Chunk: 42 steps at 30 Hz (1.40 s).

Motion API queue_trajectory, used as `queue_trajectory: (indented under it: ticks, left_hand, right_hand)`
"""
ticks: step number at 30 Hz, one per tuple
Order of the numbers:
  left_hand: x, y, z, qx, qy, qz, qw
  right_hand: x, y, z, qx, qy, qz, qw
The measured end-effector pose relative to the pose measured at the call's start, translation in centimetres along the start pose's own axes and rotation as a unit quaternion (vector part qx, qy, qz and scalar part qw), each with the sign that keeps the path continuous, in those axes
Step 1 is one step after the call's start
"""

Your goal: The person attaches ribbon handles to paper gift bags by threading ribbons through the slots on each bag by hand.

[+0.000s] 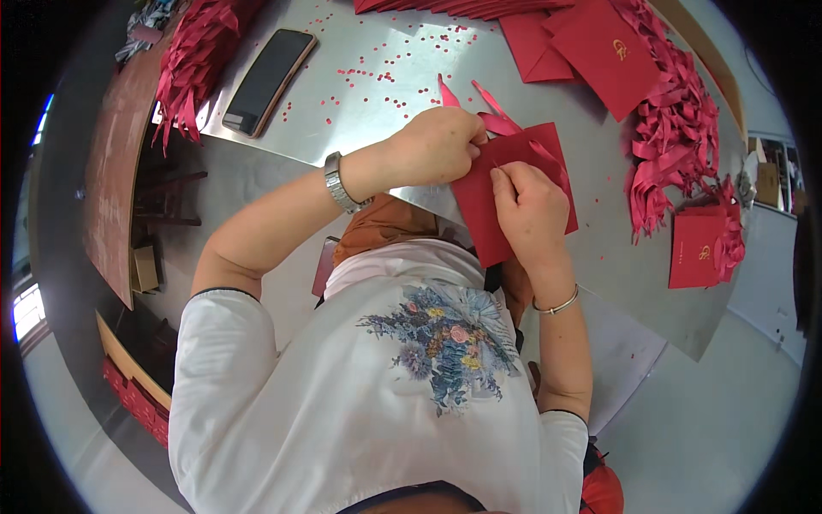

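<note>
A small red paper bag [484,217] is tilted at the table's near edge, in front of my body. My left hand [441,146] is closed at the bag's upper left corner, pinching a red ribbon [499,122] whose loose ends stick out past the fingers. Over the bag's face lies my right hand [533,208], thumb and fingers pressed together. What sits in that pinch is too small to make out. Another stretch of ribbon shows just beyond the right knuckles.
A phone [270,81] lies on the metal table [342,137], near scattered red paper dots. Bundled ribbons [201,56] hang at the far left, with another ribbon heap [676,128] at right. Red bags [604,56] are piled at the back; one bag [698,246] lies far right.
</note>
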<state>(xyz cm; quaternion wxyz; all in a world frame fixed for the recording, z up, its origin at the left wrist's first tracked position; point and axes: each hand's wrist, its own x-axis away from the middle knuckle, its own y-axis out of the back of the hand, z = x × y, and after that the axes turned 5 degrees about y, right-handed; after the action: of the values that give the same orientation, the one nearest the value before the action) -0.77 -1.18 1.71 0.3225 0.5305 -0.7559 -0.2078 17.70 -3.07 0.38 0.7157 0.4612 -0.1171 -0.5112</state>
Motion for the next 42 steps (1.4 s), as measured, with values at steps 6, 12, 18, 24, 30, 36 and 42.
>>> queue_trajectory:
  ticks: [6, 12, 18, 24, 30, 36, 42]
  left_hand:
    - [-0.2, 0.8, 0.4, 0.064, -0.002, 0.041, 0.997]
    - [-0.6, 0.4, 1.4, 0.097, -0.024, 0.043, 0.994]
    - [-0.6, 0.7, 1.0, 0.086, -0.011, 0.057, 0.995]
    - [-0.1, 0.3, 1.0, 0.062, -0.036, 0.031, 0.997]
    - [0.1, 0.0, 0.1, -0.086, -0.113, -0.007, 0.990]
    - [0.0, 0.4, 1.2, 0.030, -0.089, -0.011, 0.996]
    - [-0.7, 1.1, 1.6, 0.036, -0.040, 0.012, 0.998]
  right_hand:
    - [0.0, 0.0, 0.6, 0.033, 0.017, 0.010, 0.999]
    - [-0.3, -0.4, 0.6, 0.028, 0.004, 0.012, 1.000]
    - [-1.0, -0.3, 0.6, 0.036, -0.028, 0.051, 0.998]
    - [-2.8, 0.3, 0.9, 0.022, -0.099, 0.156, 0.983]
    - [-3.2, 0.4, 1.8, 0.148, 0.019, 0.165, 0.975]
    - [-3.1, 0.8, 1.2, 0.082, -0.019, 0.151, 0.985]
    - [-1.3, -0.1, 0.1, -0.009, -0.021, 0.055, 0.998]
